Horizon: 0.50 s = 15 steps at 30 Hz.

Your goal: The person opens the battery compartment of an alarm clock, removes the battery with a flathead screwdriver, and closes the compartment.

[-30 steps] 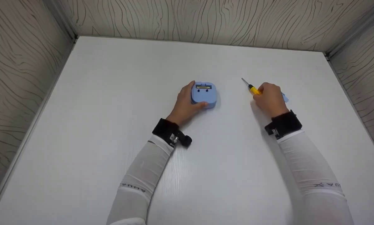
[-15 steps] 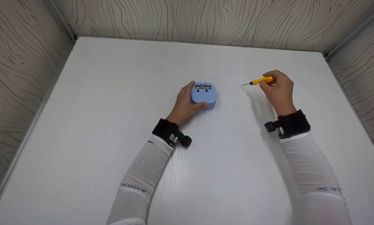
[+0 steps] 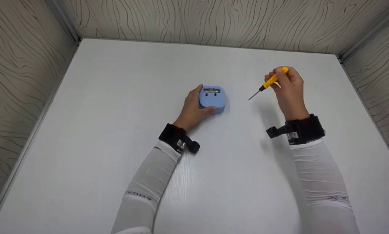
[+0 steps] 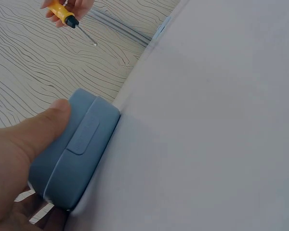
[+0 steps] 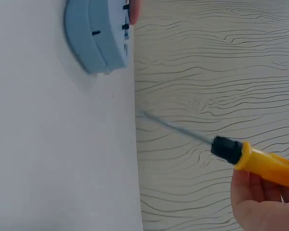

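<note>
A light blue, rounded box-like device (image 3: 212,101) lies on the white table, with a slot near its far edge and two dark dots below it. Something shiny sits in that slot. My left hand (image 3: 192,110) grips the device from its left side, the thumb on the near side, as the left wrist view also shows on the blue casing (image 4: 82,144). Off to the right, my right hand (image 3: 289,92) is raised above the table and holds a yellow screwdriver (image 3: 272,79) by the handle. Its metal shaft points down and left, apart from the device.
The white tabletop (image 3: 132,84) spreads out around both hands. Wood-patterned panels (image 3: 207,22) stand along its back and sides. Each wrist carries a black strap with a camera, and the right wrist's camera (image 3: 272,131) juts out over the table.
My right hand has lifted with the screwdriver and turned it from pointing away to pointing down-left. A light blue piece beside that hand is out of sight now. The left hand holds still.
</note>
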{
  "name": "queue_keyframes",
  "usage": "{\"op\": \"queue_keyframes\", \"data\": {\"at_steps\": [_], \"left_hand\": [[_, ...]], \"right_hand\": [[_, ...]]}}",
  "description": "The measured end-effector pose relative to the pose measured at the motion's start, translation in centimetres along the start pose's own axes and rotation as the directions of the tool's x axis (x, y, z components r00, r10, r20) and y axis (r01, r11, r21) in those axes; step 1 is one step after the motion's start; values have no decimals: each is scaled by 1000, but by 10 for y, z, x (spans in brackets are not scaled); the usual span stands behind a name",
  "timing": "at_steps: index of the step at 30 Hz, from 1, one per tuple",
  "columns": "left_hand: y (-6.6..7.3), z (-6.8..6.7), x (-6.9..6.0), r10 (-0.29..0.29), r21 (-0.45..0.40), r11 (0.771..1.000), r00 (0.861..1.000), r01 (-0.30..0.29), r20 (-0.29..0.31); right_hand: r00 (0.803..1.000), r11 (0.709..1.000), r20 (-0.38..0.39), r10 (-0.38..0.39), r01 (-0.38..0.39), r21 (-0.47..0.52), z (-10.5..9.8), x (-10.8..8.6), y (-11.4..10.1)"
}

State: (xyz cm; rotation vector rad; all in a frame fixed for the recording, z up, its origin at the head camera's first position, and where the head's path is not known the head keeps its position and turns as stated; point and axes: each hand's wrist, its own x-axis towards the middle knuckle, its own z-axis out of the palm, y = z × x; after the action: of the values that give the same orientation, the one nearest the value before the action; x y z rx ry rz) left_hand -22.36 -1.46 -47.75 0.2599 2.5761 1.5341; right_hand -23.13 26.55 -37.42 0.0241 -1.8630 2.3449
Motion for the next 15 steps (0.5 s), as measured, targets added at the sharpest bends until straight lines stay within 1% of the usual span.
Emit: {"op": "queue_keyframes", "data": {"at_steps": [1, 2, 4, 5, 7, 8, 10, 12, 15], "left_hand": [[0, 0, 0, -5, 0, 1000, 1000, 5, 1], [0, 0, 0, -9, -1, 1000, 1000, 9, 1], [0, 0, 0, -14, -2, 1000, 1000, 14, 2], [0, 1, -1, -16, -3, 1000, 1000, 16, 2], [-1, 1, 0, -16, -5, 1000, 1000, 16, -1], [-1, 1, 0, -14, -8, 1000, 1000, 14, -2], [-1, 1, 0, -10, -10, 1000, 1000, 10, -4], [-1, 1, 0, -6, -12, 1000, 1000, 5, -5], [-1, 1, 0, -1, -15, 1000, 1000, 1, -2]], "right_hand": [[1000, 997, 2, 12, -12, 77, 2, 0, -1], [1000, 988, 4, 29, -29, 155, 4, -1, -2], [998, 955, 7, 64, -63, 290, 9, -1, -4], [997, 936, 12, 81, -80, 343, 11, -1, -4], [994, 904, 28, 101, -104, 415, 15, -2, -5], [994, 892, 35, 105, -110, 438, 17, -1, -5], [995, 881, 40, 97, -104, 462, 22, -1, -5], [997, 885, 34, 66, -74, 459, 27, -1, -4], [1000, 880, 19, 17, -24, 474, 35, 1, -4]]}}
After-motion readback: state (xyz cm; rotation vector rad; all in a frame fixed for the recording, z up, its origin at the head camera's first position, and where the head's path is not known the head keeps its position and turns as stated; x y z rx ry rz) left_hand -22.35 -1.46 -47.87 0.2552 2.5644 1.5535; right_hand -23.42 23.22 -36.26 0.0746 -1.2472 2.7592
